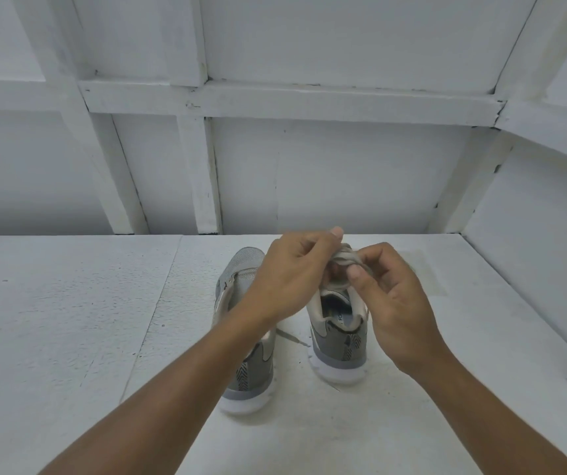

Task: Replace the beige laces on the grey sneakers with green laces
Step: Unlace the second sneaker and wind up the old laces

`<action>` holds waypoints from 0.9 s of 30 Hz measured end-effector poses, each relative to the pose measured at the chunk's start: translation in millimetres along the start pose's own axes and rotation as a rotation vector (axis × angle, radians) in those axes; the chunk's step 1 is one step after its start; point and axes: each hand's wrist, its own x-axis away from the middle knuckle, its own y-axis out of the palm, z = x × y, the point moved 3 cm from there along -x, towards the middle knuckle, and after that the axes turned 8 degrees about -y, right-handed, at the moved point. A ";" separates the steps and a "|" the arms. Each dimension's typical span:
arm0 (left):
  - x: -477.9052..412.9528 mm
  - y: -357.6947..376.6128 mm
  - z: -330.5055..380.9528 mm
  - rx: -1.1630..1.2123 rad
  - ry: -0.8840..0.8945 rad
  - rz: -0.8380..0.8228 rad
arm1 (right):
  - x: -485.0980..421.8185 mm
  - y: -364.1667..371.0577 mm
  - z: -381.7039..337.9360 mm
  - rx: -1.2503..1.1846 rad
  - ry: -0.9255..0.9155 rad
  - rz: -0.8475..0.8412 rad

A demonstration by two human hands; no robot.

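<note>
Two grey sneakers stand side by side on the white table (69, 320), heels toward me. The left sneaker (241, 337) shows no lace in its visible part. Over the right sneaker (338, 337) both hands meet around a small bundle of beige lace (343, 260). My left hand (292, 275) holds the bundle with curled fingers from the left. My right hand (391, 303) pinches it with thumb and fingers from the right. The front of the right sneaker is hidden behind the hands. No green lace is in view.
A white wall with framed wooden battens (206, 97) rises behind the table. A white side panel (532, 252) closes the right side. The table surface stretches wide to the left of the sneakers.
</note>
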 end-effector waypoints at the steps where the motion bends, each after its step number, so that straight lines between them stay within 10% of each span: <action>1: -1.6 0.8 -3.0 -0.011 0.015 0.030 | 0.3 -1.2 1.2 0.014 -0.013 0.020; 15: -4.5 32.2 -69.0 -0.109 -0.293 0.138 | 4.3 -83.9 56.4 0.168 0.249 0.280; 22: 1.8 54.8 -87.8 -0.033 -0.440 0.196 | 35.7 -120.7 125.3 0.359 0.638 0.073; 27: 1.5 57.6 -97.7 -0.013 -0.531 0.237 | 41.1 -123.9 131.6 0.777 0.561 -0.006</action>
